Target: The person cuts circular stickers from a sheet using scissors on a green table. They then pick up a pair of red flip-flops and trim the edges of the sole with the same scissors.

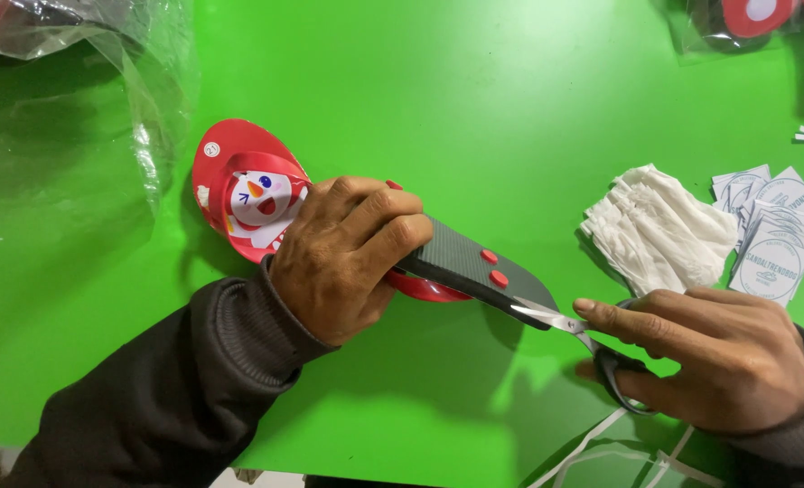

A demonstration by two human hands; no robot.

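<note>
We press our left hand (348, 258) down over a pair of small red foam sandals with a cartoon snowman strap (253, 194), fingers clenched across the middle of the pair near the centre of the green counter (474, 108). One sandal lies sole up, its dark ribbed underside with red plugs (474, 267) pointing toward the right edge. Our right hand (723, 357) grips the black-handled steel scissors (569, 325), fingers through the loops, the blade tips touching the heel end of that dark sole.

We judge the sandals light, springy and a little slippery on the smooth counter, so the best hold is flat across the waist, where the left hand sits now.

Toward the right edge lie a stack of white folded paper pieces (659, 226) and a pile of white printed tags (777, 239). Crumpled clear plastic bags (95, 81) fill the far left corner, and thin white offcut strips (619, 447) lie along the near edge.
</note>
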